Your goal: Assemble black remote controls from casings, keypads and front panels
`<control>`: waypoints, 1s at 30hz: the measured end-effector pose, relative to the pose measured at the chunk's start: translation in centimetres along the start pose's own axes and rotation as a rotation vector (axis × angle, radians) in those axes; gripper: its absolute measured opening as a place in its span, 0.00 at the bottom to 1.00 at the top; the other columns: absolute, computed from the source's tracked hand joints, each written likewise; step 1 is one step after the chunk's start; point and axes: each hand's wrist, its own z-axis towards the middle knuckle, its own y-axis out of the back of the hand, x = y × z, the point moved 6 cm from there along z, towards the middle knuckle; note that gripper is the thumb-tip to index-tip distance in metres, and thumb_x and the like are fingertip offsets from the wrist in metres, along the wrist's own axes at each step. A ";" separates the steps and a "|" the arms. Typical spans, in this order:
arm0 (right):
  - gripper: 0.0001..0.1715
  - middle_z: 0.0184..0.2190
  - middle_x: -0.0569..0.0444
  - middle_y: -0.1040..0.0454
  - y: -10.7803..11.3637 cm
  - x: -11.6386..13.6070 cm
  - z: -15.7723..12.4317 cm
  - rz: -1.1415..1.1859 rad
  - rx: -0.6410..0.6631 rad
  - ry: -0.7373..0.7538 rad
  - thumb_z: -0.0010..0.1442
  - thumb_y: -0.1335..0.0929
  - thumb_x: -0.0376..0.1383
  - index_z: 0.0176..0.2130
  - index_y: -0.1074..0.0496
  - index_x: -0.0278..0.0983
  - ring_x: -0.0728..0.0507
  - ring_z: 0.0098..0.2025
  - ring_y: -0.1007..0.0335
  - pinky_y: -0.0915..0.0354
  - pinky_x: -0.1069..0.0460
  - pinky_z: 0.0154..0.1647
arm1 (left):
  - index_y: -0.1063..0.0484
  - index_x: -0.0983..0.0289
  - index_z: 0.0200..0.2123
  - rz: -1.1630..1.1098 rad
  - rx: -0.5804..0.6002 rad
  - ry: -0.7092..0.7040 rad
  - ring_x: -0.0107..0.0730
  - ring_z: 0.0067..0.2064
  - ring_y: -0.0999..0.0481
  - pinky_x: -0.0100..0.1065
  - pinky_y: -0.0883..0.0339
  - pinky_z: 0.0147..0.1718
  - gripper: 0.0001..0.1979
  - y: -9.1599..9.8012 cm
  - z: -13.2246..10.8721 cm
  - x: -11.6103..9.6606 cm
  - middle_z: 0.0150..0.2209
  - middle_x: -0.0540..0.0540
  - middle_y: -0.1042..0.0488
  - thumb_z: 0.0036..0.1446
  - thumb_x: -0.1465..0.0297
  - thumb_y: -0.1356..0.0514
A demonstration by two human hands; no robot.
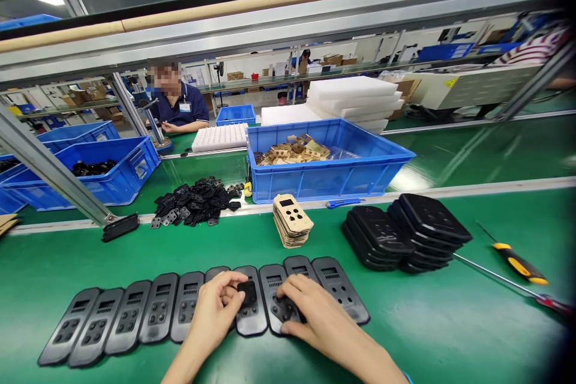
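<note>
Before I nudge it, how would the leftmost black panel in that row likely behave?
The panel looks slim and plastic-like, so it's probably light and fairly stiff. Lying flat, it's unlikely to tip or roll. The green tabletop looks smooth and shiny, so sliding seems likely.

From my end I see a bare left hand (213, 307) and right hand (317, 315), both with slim fingers (233, 276). The forearms (186, 359) are bare too, and a bright blue sliver (408, 378), too cropped for me to call cuff or band, edges the right one.
</note>
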 end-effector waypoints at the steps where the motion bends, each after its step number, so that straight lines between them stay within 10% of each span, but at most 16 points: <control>1: 0.14 0.40 0.53 0.29 -0.2 0.1 -0.2 -0.017 0.017 0.005 0.52 0.30 0.28 0.40 0.31 0.39 0.40 0.42 0.35 0.37 0.46 0.43 | 0.25 0.65 0.39 0.000 0.002 -0.001 0.25 0.24 0.34 0.26 0.42 0.25 0.12 -0.1 0.0 0.1 0.27 0.50 0.32 0.50 0.71 0.40; 11: 0.23 0.46 0.50 0.27 -0.2 0.5 -0.7 -0.007 -0.013 0.102 0.57 0.40 0.23 0.46 0.27 0.41 0.39 0.48 0.35 0.38 0.43 0.49 | 0.24 0.64 0.37 -0.015 0.037 0.008 0.25 0.23 0.28 0.25 0.37 0.23 0.10 -0.8 -0.1 -0.4 0.30 0.52 0.30 0.50 0.69 0.39; 17: 0.19 0.38 0.50 0.24 0.2 -1.2 -0.6 0.466 -0.184 -0.057 0.62 0.38 0.37 0.51 0.30 0.38 0.44 0.36 0.29 0.32 0.51 0.37 | 0.26 0.65 0.40 -0.109 0.139 0.028 0.27 0.25 0.26 0.26 0.33 0.25 0.11 -3.7 -0.2 -1.2 0.33 0.55 0.26 0.51 0.71 0.39; 23: 0.14 0.28 0.54 0.24 1.8 -4.9 -0.9 0.366 -0.290 -0.235 0.60 0.39 0.37 0.39 0.26 0.37 0.45 0.29 0.29 0.35 0.52 0.30 | 0.26 0.57 0.47 0.412 0.191 -0.394 0.44 0.50 0.27 0.45 0.35 0.51 0.15 -6.0 -0.3 -3.2 0.48 0.58 0.25 0.56 0.73 0.42; 30: 0.13 0.29 0.53 0.25 1.9 -7.0 -1.4 0.205 -0.275 -0.259 0.58 0.37 0.33 0.38 0.24 0.39 0.44 0.31 0.29 0.36 0.50 0.33 | 0.22 0.60 0.37 0.781 0.129 -0.632 0.45 0.42 0.27 0.47 0.30 0.39 0.10 -7.5 -1.2 -3.2 0.42 0.59 0.23 0.58 0.73 0.43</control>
